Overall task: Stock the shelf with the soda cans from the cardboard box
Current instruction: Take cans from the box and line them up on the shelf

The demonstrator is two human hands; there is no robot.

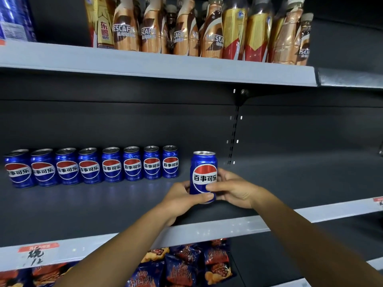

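A blue soda can (pixel 203 171) with a red, white and blue logo stands upright over the dark middle shelf (pixel 103 204), right of a row of several matching cans (pixel 91 165) lined along the back. My left hand (pixel 184 198) grips its lower left side, thumb across the bottom front. My right hand (pixel 232 188) grips its right side, thumb on the logo. The can's base is hidden by my fingers, so contact with the shelf cannot be told. The cardboard box is out of view.
The upper shelf (pixel 157 69) carries brown and gold drink bottles (pixel 199 27) and a blue can at far left. Below the grey shelf lip (pixel 207 230) lie snack bags (pixel 186 264). The middle shelf right of the held can is bare.
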